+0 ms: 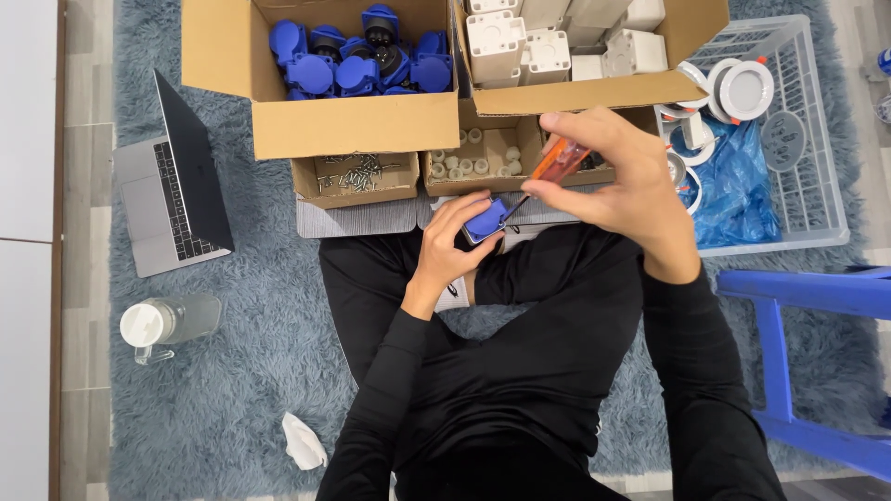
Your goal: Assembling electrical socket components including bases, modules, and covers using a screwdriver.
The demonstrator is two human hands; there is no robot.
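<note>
— Over the lap, above crossed legs on the grey rug (232, 371): left hand (445, 250) wrapped round a small blue socket (484, 221), right hand (617, 181) pinched shut on an orange-handled screwdriver (557, 162), tip down on the socket's face.

— Risks from here?

— Likely a slipped tip, given the slanted shaft and a part held only in fingers; could jab the left thumb. Could also drop a screw into the deep pile of the rug, hard to find again.

— Counts?

— Four cardboard boxes: one of blue sockets (357, 60), one of white housings (557, 42), two small ones, with screws (355, 173) and with white round bits (471, 160). Blue parts roughly eight or nine, heaped, so no sure number. One white basket (817, 139) with several round white lamps and a blue bag. One laptop (176, 186), one bottle (172, 320), one blue stool (817, 297), one crumpled white scrap (304, 441).
</note>
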